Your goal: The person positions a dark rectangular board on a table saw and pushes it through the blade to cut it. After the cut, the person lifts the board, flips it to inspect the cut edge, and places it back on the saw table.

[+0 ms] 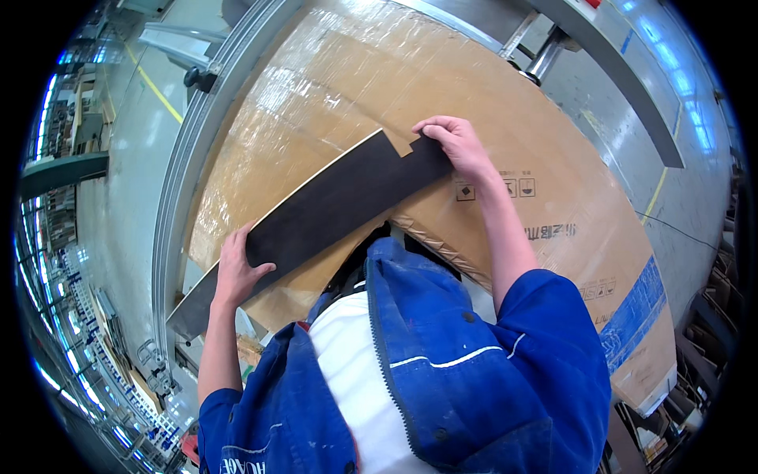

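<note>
A long, dark board (332,199) with a pale edge and a notch near its right end lies slantwise before me, over a cardboard-covered surface. At its lower left part, my left hand (237,267) grips it, with the thumb across the dark face and the fingers over the far edge. My right hand (459,147) holds the upper right end beside the notch, thumb and fingers closed on it. The board's far left tip reaches past the cardboard's edge.
Beneath the board spreads brown cardboard (568,162) with clear film and a blue stripe at right. A metal rail (207,118) runs along the left. A curved grey beam (624,75) stands at the upper right. Stacked dark panels (703,347) are at far right.
</note>
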Tool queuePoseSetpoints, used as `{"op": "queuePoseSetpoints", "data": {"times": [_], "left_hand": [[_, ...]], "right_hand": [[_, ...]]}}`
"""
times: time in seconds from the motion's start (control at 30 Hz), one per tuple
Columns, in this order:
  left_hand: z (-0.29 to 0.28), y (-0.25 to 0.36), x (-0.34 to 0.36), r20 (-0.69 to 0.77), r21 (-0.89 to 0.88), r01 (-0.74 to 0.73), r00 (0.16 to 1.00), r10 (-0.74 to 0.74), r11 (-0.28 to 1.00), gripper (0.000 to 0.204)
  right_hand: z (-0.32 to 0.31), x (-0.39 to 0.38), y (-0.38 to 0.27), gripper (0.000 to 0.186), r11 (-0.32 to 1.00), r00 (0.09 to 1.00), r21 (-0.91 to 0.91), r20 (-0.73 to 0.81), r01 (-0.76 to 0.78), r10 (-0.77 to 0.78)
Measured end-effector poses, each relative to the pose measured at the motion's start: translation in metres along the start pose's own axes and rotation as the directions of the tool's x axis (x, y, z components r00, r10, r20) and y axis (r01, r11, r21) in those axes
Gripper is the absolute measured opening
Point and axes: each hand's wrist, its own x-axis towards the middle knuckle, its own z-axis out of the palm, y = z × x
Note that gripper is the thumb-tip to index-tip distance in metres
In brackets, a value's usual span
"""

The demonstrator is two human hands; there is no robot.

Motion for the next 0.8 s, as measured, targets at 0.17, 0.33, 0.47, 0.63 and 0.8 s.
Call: {"op": "queuePoseSetpoints", "data": {"times": [0.17, 0.33, 0.47, 0.63, 0.8], "left_hand": [[0.001, -0.003, -0.002, 0.001, -0.029, 0.022, 1.000, -0.022, 0.999, 0.100], [0.002, -0.005, -0.001, -0.004, -0.009, -0.006, 1.000, 0.006, 1.000, 0.100], [0.002, -0.003, -0.001, -0.024, 0.017, -0.014, 1.000, 0.015, 1.000, 0.100], [0.001, -0.003, -0.003, -0.023, 0.021, -0.009, 1.000, 0.010, 1.000, 0.100], [0.003, -0.003, -0.004, -0.033, 0.026, -0.005, 0.999, 0.006, 1.000, 0.101]], "right_hand": [[0.006, 0.004, 0.006, 0.025, 0.993, 0.997, -0.107, -0.045, 0.056, -0.061], [0.008, 0.003, 0.004, 0.028, 0.999, 0.998, -0.028, -0.049, 0.036, -0.037], [0.007, 0.000, 0.003, 0.030, 0.999, 0.999, 0.050, -0.043, -0.012, 0.014], [0.004, 0.000, 0.003, 0.025, 0.996, 0.999, -0.086, 0.022, 0.027, -0.025], [-0.002, 0.005, 0.005, 0.025, 0.995, 0.998, -0.101, 0.062, 0.021, -0.015]]}}
